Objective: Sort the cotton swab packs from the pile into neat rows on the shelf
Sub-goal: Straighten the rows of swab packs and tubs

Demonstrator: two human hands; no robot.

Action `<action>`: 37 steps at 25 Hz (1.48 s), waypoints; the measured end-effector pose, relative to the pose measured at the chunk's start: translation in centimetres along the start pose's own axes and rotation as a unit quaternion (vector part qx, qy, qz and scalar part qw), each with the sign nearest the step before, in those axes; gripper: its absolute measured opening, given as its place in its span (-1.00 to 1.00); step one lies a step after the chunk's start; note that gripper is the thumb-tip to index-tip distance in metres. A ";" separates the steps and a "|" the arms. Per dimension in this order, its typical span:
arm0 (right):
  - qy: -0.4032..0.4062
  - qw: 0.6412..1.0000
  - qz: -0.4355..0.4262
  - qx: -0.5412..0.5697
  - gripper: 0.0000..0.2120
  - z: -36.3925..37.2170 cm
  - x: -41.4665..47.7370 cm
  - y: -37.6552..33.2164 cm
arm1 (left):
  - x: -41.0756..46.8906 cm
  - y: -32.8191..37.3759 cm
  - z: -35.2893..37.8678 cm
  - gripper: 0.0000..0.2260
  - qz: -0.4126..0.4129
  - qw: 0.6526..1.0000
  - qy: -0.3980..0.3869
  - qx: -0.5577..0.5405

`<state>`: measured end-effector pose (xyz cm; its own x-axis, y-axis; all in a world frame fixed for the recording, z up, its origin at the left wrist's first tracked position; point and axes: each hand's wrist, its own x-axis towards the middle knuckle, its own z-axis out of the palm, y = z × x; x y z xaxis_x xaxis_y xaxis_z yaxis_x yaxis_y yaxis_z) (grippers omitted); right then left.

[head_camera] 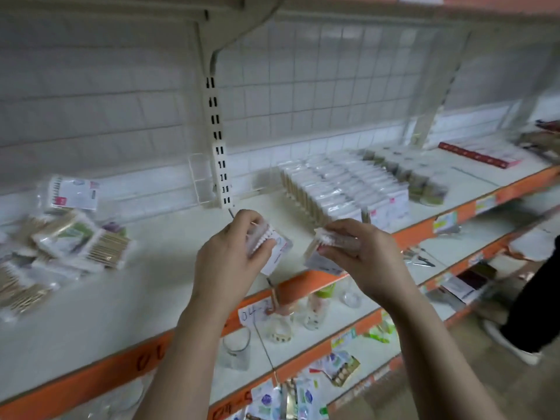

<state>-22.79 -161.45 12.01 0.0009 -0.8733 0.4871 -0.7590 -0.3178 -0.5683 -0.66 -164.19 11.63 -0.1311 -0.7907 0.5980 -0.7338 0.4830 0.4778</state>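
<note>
Pack of swabs in left hand

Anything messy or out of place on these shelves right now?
Yes. At the shelf's left end the pile of swab packs lies jumbled, packs overlapping at mixed angles, unlike the neat rows to the right. Loose packets also lie scattered lower down. The left hand grips one pack, the right hand another.

Item 1, left hand: bare, seen from the back, knuckles showing; nail detail lost to blur.
Item 2, right hand: bare, likewise seen from the back.
Item 3, left forearm: bare skin from wrist to the lower frame edge.
Item 4, right forearm: same, bare throughout.
</note>
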 end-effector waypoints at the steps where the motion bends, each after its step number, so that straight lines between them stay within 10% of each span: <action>1: 0.006 1.000 0.002 -0.007 -0.72 -1.4 -0.5 1.3 | 0.1 1.5 1.3 -0.75 0.006 1.000 -0.001 -0.002; 19: 0.075 0.994 0.017 -0.072 -0.75 -11.1 5.1 18.0 | 11.1 11.7 15.4 -0.71 0.093 0.992 0.002 -0.079; 37: -0.107 0.989 -0.101 -0.013 -0.76 -9.8 12.1 26.4 | 12.8 15.0 21.2 -0.74 -0.003 0.999 0.037 0.006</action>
<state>-49.22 -176.83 9.40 0.2901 -0.8520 0.4357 -0.7458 -0.4866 -0.4549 -27.50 -175.07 12.83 -0.0775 -0.7630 0.6417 -0.7427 0.4736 0.4734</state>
